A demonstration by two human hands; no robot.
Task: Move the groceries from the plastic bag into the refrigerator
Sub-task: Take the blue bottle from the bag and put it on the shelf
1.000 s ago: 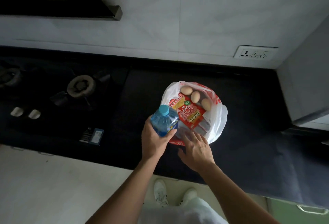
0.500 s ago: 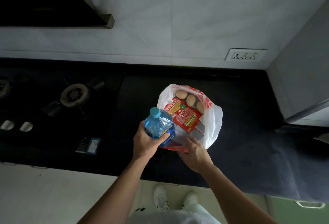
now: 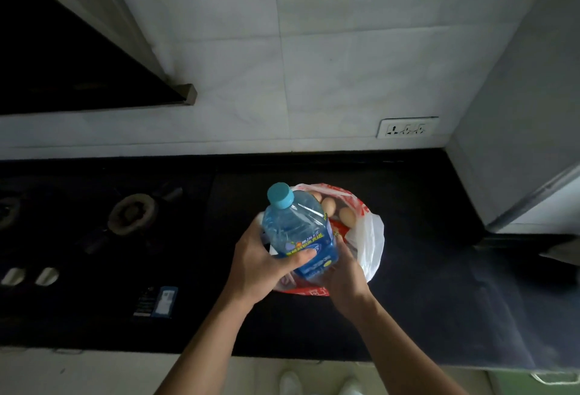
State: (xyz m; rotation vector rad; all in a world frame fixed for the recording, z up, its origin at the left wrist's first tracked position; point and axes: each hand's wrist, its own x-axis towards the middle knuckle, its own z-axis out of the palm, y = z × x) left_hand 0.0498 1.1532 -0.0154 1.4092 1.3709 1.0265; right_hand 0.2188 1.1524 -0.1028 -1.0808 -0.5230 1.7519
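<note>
Dark surface (image 3: 423, 284), plastic bag (image 3: 372, 244) under both hands. Left hand (image 3: 257, 266) grips the bottle (image 3: 298, 231), guessing to unpack it; right hand (image 3: 345, 281) can't tell.

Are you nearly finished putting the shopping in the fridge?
Not nearly. Done: nothing looks put away, and no open fridge shows. In hand: the left hand grips the water bottle above the plastic bag on the counter. The right hand is at the bag's near side, its fingers hidden. Left: the eggs lie in the bag, and everything has to go to the fridge.
</note>
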